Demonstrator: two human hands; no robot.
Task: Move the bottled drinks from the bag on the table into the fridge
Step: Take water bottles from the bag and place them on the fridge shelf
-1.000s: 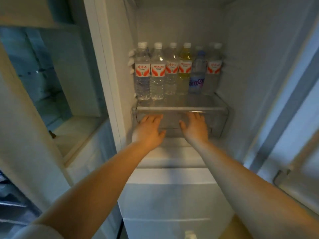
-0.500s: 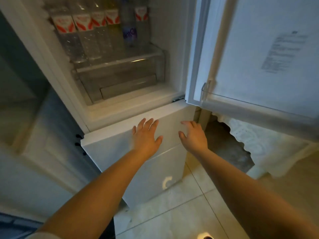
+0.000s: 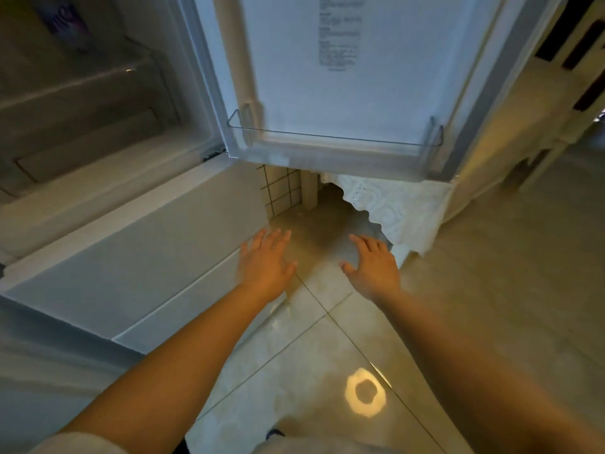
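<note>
The fridge [image 3: 108,204] stands open at the left, its clear drawer [image 3: 85,106] in view. One blue-labelled bottle [image 3: 65,21] shows blurred at the top left; the other bottles are out of frame. My left hand [image 3: 265,267] hovers with straight fingers over the floor, just right of the lower fridge door, holding nothing. My right hand [image 3: 373,267] is held out beside it, fingers spread and empty. The bag and the table top are not visible.
The open fridge door [image 3: 343,77] with an empty door shelf [image 3: 334,139] fills the top centre. A white lace cloth [image 3: 399,208] hangs below it. Tiled floor [image 3: 491,290] spreads right and below, with a ring of light [image 3: 365,393] on it.
The view has swung right and down, away from the bottle shelf. Both hands left the drawer front and now hang over the floor, past the lower door.
</note>
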